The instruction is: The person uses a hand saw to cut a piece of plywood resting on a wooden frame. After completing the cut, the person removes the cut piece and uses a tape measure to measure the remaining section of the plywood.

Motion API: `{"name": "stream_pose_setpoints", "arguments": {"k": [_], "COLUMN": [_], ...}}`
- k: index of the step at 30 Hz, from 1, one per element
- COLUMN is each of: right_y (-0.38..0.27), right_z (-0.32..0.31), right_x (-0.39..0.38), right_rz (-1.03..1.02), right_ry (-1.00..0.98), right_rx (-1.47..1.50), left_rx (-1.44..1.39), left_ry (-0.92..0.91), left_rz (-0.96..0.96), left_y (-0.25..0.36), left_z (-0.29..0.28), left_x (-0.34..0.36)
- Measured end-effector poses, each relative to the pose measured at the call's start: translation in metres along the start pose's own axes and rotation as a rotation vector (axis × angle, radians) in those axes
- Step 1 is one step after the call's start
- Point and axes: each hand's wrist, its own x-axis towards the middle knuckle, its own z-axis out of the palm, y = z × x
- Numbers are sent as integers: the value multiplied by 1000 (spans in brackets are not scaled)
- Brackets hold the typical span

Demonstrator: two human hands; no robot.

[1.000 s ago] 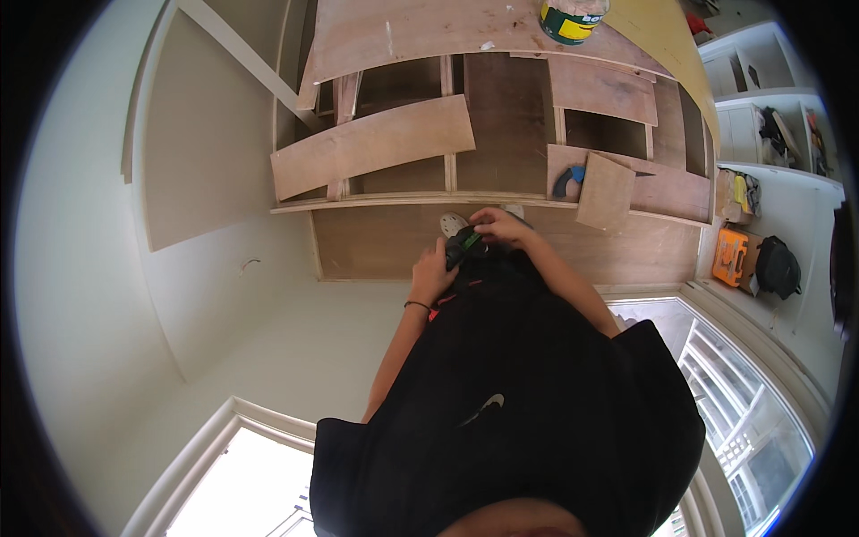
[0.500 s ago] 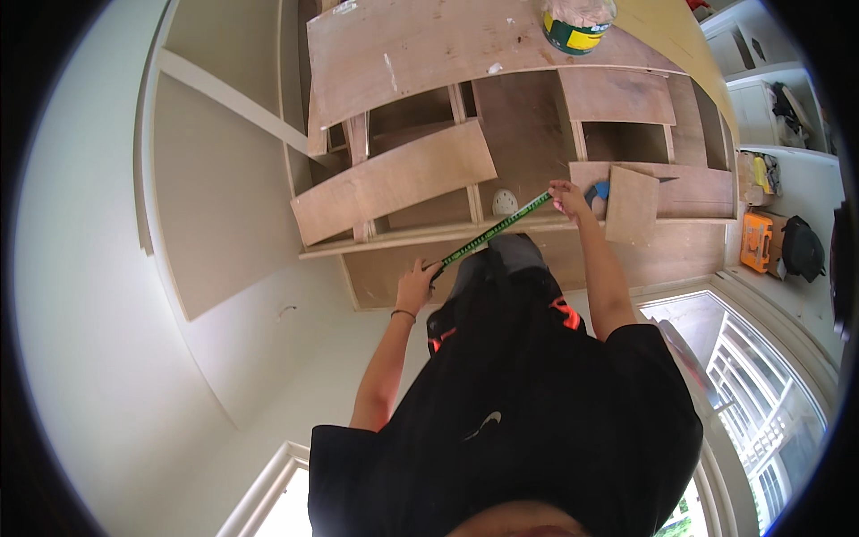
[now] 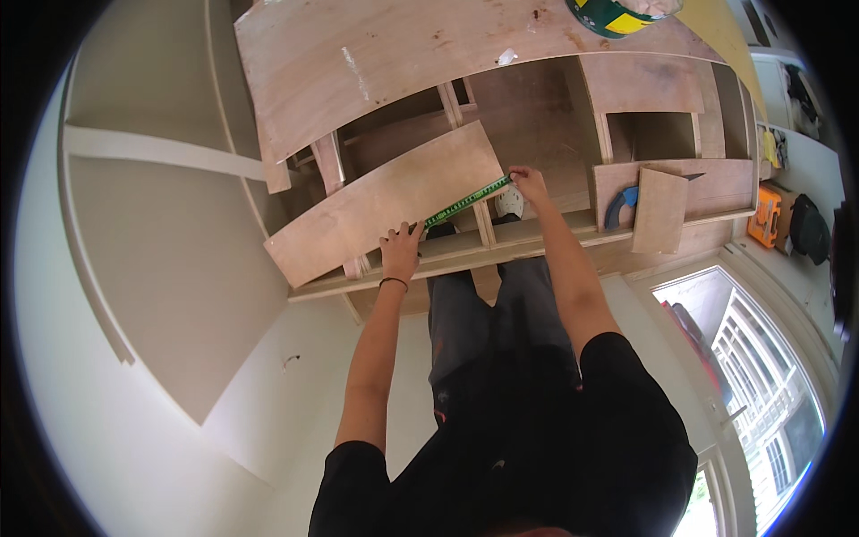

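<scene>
A green tape measure (image 3: 467, 201) is stretched between my hands, along the near right edge of a loose plywood board (image 3: 385, 201). My right hand (image 3: 530, 183) pinches the tape's end close to the board's right corner. At the other end, my left hand (image 3: 402, 249) is closed around the tape where it meets the board's near edge; the case is mostly hidden under the fingers. The board lies slanted across the open wooden frame (image 3: 483, 222).
A larger plywood sheet (image 3: 403, 63) covers the far side, with a green and yellow tub (image 3: 617, 16) on it. To the right, a small board (image 3: 660, 210) leans beside a blue-handled tool (image 3: 620, 206). An orange case (image 3: 765, 215) stands farther right, near the window (image 3: 761, 358).
Both hands have moved left and onto the slanted board, bringing the stretched tape from in front of my body to the board's edge. My view has shifted too.
</scene>
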Motion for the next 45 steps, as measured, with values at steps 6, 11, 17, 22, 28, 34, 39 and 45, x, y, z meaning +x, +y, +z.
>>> {"name": "stream_pose_setpoints", "arguments": {"k": [6,11,17,22,28,34,39,45], "right_y": [3,-17,-46,-49,-46,17,102,140], "right_z": [32,51,90,104,74,16,-63,-175], "right_x": [51,85,102,101,96,21,-37,-164], "right_rz": [-42,-66,-48,-75,-142,-183,25,116], "right_ry": [253,254,436,464,230,425,797,1059], "right_rx": [94,107,180,151,-71,-210,-147,-477], "left_rx": [-18,94,189,138,205,300,335,384], "left_ry": [-95,-36,-7,-120,-110,-151,-122,-167], "left_rz": [74,92,125,67,104,73,86,72], "left_y": [-15,-54,-86,-87,-88,-80,-80,-82], "left_z": [1,1,-8,-8,-6,-8,-3,9], "left_x": [65,106,147,155,156,160,161,164]}}
